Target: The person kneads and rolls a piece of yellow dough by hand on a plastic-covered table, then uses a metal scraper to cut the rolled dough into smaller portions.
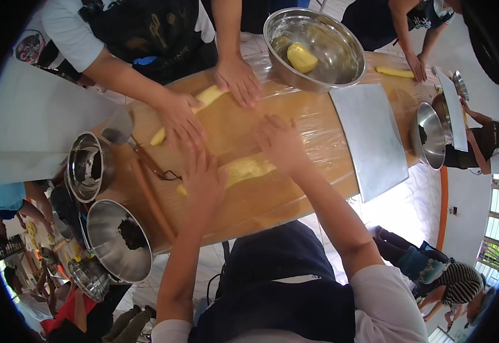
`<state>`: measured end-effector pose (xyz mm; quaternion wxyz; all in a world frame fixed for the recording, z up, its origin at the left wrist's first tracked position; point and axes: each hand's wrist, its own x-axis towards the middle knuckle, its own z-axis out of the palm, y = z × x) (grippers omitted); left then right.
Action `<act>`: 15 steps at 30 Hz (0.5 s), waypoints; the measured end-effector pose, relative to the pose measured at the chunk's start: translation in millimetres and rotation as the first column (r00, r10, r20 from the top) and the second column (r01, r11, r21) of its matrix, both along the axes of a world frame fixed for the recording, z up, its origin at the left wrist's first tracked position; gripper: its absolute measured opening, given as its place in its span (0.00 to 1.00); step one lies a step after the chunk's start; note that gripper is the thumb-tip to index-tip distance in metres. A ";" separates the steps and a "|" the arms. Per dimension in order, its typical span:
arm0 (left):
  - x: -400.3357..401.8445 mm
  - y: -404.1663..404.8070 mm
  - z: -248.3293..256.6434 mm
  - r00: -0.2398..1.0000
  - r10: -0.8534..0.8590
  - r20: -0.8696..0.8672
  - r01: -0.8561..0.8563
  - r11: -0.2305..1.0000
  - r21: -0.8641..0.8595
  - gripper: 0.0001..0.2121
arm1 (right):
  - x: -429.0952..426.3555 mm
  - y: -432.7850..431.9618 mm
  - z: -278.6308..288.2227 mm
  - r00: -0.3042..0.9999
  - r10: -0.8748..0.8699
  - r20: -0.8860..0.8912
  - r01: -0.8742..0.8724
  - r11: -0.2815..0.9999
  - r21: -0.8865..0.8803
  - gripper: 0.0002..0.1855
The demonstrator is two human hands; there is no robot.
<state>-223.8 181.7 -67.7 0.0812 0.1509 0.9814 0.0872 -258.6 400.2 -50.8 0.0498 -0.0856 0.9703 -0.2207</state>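
Observation:
A long roll of yellow dough (247, 168) lies on the table covered with plastic film (275, 203). My left hand (202, 182) rests over its left part, palm down, fingers spread. At the dough's right end is my right hand (283, 143), slightly blurred, fingers pointing away from me. Neither hand is closed round the dough; the palms hide parts of it. Across the table, a person's two hands lie on a second yellow dough roll (208, 97).
A steel bowl (358, 75) holds a dough lump (301, 57). A metal sheet (371, 137) lies to the right. A rolling pin (151, 199), a scraper (118, 125) and steel bowls with dark filling (131, 233) stand left. Other people work around the table.

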 end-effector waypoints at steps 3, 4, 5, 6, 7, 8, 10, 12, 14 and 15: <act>-11.3 34.6 -3.9 0.999 -0.038 -0.005 0.039 0.995 0.094 0.25 | 4.2 2.7 -14.4 0.964 -0.227 -0.137 0.235 0.971 0.044 0.25; -10.7 43.7 -14.2 0.991 -0.030 -0.128 0.047 0.990 0.135 0.26 | 8.2 0.5 -19.6 0.970 -0.195 -0.147 0.211 0.972 0.101 0.26; -10.9 49.7 -21.2 0.969 -0.023 -0.246 0.068 0.982 0.177 0.27 | 17.6 -1.3 -27.3 0.974 -0.170 -0.152 0.194 0.968 0.162 0.26; -9.3 50.1 -20.8 0.966 -0.041 -0.256 0.082 0.985 0.152 0.28 | 27.5 -3.7 -30.5 0.978 -0.142 -0.151 0.173 0.960 0.219 0.27; -4.9 49.1 -19.1 0.962 -0.059 -0.266 0.095 0.987 0.126 0.29 | 37.7 -2.1 -31.4 0.979 -0.141 -0.150 0.171 0.963 0.206 0.28; 2.1 46.9 -17.8 0.959 -0.074 -0.274 0.104 0.990 0.096 0.30 | 49.7 1.4 -31.2 0.980 -0.137 -0.147 0.164 0.968 0.190 0.29; 26.4 39.2 -18.7 0.953 -0.120 -0.276 0.162 0.978 0.134 0.31 | 70.9 8.0 -31.4 0.981 -0.143 -0.129 0.164 0.971 0.174 0.31; 46.2 33.7 -18.3 0.953 -0.149 -0.265 0.194 0.969 0.150 0.32 | 91.3 15.3 -29.2 0.986 -0.138 -0.097 0.154 0.972 0.177 0.33; 51.1 28.5 -17.7 0.957 -0.165 -0.239 0.202 0.969 0.140 0.33 | 100.7 22.9 -29.6 0.986 -0.125 -0.109 0.141 0.977 0.161 0.33; 47.6 27.6 -17.1 0.959 -0.164 -0.233 0.200 0.970 0.141 0.33 | 99.6 25.0 -29.5 0.986 -0.118 -0.118 0.135 0.979 0.153 0.34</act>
